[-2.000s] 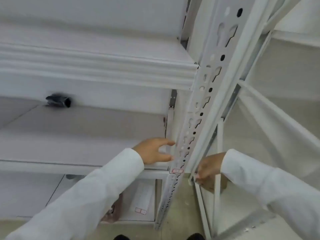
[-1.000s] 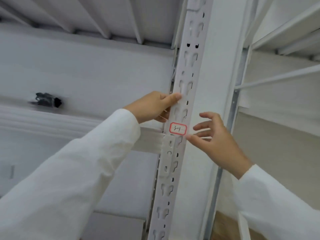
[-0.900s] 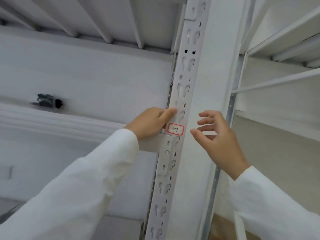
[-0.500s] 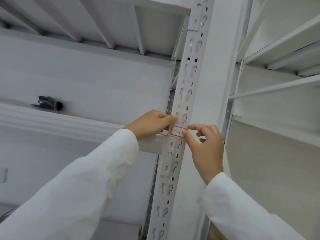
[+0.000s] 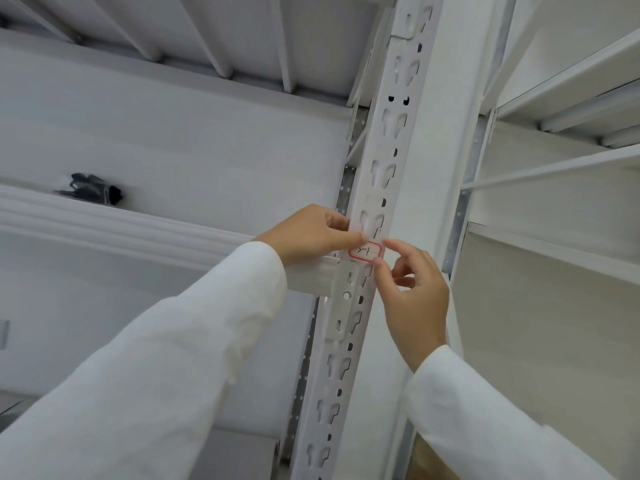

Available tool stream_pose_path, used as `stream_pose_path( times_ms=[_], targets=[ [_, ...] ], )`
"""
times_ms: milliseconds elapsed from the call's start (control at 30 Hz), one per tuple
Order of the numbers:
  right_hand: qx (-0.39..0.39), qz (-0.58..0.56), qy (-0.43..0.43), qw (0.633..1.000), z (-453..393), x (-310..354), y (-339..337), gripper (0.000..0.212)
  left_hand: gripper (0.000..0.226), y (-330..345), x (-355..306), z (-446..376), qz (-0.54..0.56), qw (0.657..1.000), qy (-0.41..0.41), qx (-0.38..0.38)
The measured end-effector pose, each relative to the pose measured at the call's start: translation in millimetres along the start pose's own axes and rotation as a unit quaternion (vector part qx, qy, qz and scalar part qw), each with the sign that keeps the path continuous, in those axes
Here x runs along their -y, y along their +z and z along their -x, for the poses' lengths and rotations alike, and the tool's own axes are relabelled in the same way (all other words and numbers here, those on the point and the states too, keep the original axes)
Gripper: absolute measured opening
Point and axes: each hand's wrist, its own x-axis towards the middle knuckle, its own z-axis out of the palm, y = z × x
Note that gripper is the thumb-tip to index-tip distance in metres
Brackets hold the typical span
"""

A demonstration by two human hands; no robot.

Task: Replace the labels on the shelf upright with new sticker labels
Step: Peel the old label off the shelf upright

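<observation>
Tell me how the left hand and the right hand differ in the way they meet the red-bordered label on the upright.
The left hand comes in from the left and lays a fingertip on the label's top left corner; the right hand comes from below right, its thumb and forefinger at the label's right edge. The left hand looks closed with fingers tucked; the right hand's fingers are loosely spread. Both wear white sleeves and work on the slotted upright.

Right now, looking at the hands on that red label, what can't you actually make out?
Head view only:
- Label writing: too small and blurred to read.
- Whether the label is peeling or being pressed down: fingertips of the left hand and right hand cover its edges.
- Dark object on the shelf: too blurred to identify.
- Upright: cut off top and bottom.
</observation>
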Motion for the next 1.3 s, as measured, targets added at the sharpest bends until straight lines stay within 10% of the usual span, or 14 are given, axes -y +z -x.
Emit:
stream_pose_path(
  times_ms=[133,900,1100,1300],
  targets=[
    [0.015,0.036,-0.011,0.999,-5,-4,-4,0.018,0.003,-1,2,0,0.019,0.999,0.016,0.022],
    [0.096,0.119,-0.027,0.988,1,3,-12,0.029,0.030,1,2,3,0.057,0.997,0.011,0.050],
    [0.238,0.171,0.020,0.956,-6,15,-14,0.004,0.029,1,0,5,0.051,0.998,0.009,0.041],
    [0.124,0.100,0.025,0.987,-12,16,-24,0.016,0.030,2,1,4,0.048,0.998,0.000,0.045]
  ],
)
